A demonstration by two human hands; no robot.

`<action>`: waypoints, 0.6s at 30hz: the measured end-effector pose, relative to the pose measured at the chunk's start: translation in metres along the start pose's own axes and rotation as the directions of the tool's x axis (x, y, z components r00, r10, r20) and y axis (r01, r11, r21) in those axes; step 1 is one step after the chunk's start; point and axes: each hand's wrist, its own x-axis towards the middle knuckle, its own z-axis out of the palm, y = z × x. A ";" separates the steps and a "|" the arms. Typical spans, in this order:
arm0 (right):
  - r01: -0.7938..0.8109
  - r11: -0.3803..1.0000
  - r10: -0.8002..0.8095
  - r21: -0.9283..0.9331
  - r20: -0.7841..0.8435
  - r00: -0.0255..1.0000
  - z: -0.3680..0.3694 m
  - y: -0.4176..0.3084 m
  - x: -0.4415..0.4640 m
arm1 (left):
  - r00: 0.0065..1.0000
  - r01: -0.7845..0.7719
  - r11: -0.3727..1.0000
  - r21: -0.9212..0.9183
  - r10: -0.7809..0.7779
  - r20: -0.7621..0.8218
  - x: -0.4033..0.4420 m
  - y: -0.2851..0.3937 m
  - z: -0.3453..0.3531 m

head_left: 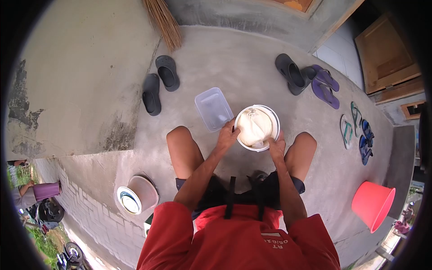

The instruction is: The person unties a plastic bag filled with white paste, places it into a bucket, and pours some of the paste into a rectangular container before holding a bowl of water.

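2 hands [253, 137] part-curled, gripping white bucket's rim [277, 118]

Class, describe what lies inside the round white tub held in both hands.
Inside the white tub is a cream-coloured mass, apparently bagged in plastic, filling most of the opening. The tub's bottom and anything beneath the mass are hidden.

A home's porch or entrance. Sandals [325, 86] and clogs [167, 73] lie near an open doorway [340, 51] on bare concrete.
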 end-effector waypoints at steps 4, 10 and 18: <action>0.254 0.961 -0.251 -0.111 0.037 0.967 -0.004 0.014 0.008 | 0.981 0.077 0.985 -0.151 -0.048 0.188 0.002 0.021 -0.017; 0.235 0.961 -0.216 -0.147 0.130 0.968 -0.016 -0.011 0.001 | 0.962 0.254 0.879 -0.405 -0.184 0.204 -0.030 0.029 -0.017; 0.188 0.981 -0.171 -0.055 0.230 0.958 -0.014 -0.027 -0.007 | 0.938 0.347 0.803 -0.485 -0.308 0.162 -0.051 0.013 -0.018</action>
